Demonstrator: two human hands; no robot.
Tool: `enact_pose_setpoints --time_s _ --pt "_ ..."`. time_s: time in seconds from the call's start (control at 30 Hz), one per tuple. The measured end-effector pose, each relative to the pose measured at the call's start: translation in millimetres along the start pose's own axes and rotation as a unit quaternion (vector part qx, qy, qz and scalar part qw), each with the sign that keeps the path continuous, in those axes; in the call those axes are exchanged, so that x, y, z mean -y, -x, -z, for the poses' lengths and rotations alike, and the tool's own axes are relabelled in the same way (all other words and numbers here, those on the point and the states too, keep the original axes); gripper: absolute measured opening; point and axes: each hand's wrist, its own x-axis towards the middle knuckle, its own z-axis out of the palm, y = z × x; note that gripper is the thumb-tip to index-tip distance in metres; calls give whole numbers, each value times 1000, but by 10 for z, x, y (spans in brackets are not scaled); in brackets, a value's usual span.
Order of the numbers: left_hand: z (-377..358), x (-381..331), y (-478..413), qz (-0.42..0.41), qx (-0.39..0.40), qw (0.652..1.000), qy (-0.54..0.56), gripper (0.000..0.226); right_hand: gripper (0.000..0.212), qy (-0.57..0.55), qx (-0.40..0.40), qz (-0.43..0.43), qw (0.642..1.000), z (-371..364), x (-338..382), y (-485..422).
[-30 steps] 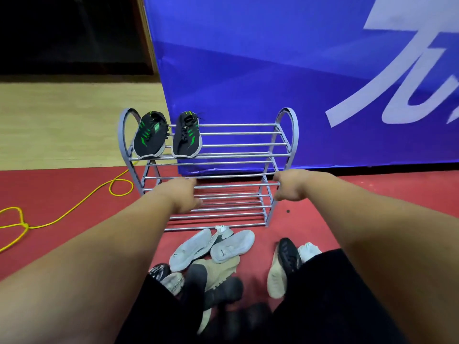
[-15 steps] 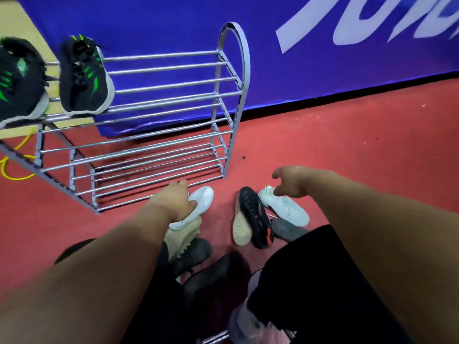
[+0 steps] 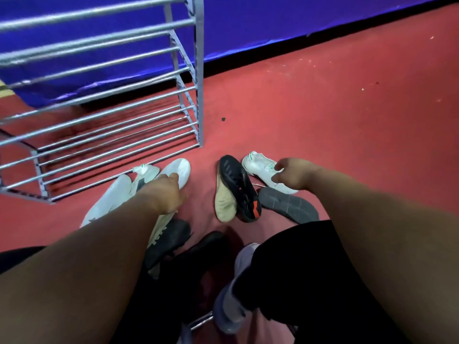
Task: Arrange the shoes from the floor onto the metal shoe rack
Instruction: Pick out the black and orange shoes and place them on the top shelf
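1. Reaching down among the loose shoes, the person has a hand at each of two white ones. This looks like the pick-up step, since every shoe in view lies on the red floor (image 3: 335,108).
2. The left hand (image 3: 164,192) rests on a white shoe (image 3: 182,168) that lies just in front of the bottom tier of the metal shoe rack (image 3: 198,70), near its right front post. The back of the hand hides the fingers, so whether they have closed round the shoe cannot be told.
3. The right hand (image 3: 294,173) is curled, thumb above and fingers below, gripping the opening of a white-and-green shoe (image 3: 258,163). That shoe lies further out, in front of the rack and to the right of the same post.
4. A black shoe (image 3: 239,181) lies on its side between the two hands, in front of the rack's right post. A grey-soled shoe (image 3: 289,206) lies sole up beside the white-and-green one, on the side away from the rack, and appears to touch it.
5. To do the step well, each grip should settle at the heel or collar, where the shoe is stiffest, before any lift.
6. The right-hand shoe is best raised straight up first, so it does not drag the grey-soled shoe along.
7. The two shoes may well be a pair, so they would sit sensibly side by side across the rack's bars, toes the same way.
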Motion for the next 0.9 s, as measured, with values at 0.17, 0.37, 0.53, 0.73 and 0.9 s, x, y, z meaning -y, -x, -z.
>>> enact_pose_setpoints --time_s 0.17,0.37,0.53,0.73,0.9 --pt "-123 -323 -306 -18 21 1000 13 65 46 -10 22 5 1000 -218 -113 -291" --pt "-441 -545 -647 -28 53 998 12 54 32 -140 -4 -12 990 -608 -116 -761" --pt "-785 -753 -893 -23 75 995 68 57 30 -326 35 -115 938 -1003 -318 -1036" --pt "-1123 -1159 -1160 6 113 980 164 40 31 -651 65 -292 698 -1455 -562 -1251" --pt "-1402 -1291 -1321 71 126 926 349 17 27 -786 74 -361 497 -1728 -695 -1507"
